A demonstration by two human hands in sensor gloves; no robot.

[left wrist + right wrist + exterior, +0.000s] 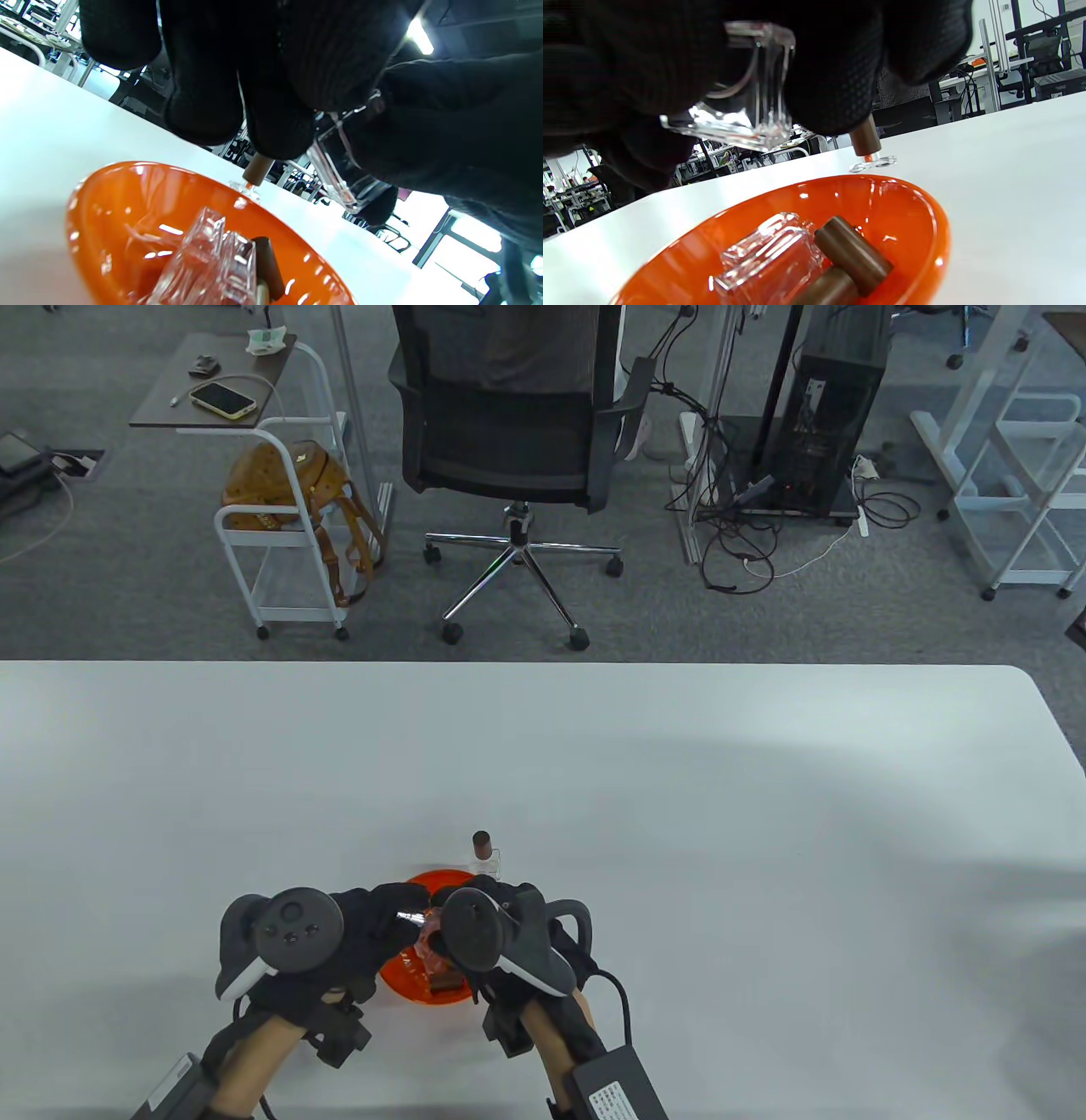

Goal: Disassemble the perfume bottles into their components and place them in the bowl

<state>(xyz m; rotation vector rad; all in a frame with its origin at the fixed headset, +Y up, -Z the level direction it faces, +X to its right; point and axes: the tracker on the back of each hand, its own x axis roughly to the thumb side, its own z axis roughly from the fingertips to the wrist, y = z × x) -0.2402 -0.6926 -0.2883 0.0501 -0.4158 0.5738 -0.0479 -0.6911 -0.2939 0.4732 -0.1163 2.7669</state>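
Observation:
Over the orange bowl (414, 984) both gloved hands meet, and a clear glass perfume bottle (746, 110) is held between them. My left hand (405, 918) curls its fingers (275, 127) against the bottle (335, 178). From the other side my right hand (451, 909) grips it with its fingers (831, 84). The bowl (937, 237) holds a clear bottle body (768, 258) and two brown caps (852, 250). The left wrist view shows clear glass parts (212, 258) and a brown cap (268, 264) in the bowl (85, 190). Another capped bottle (484, 854) stands just behind the bowl.
The white table (764, 814) stretches wide around the bowl. Beyond its far edge stand an office chair (509, 432), a white cart (280, 517) with a brown bag, and a computer tower (827, 407).

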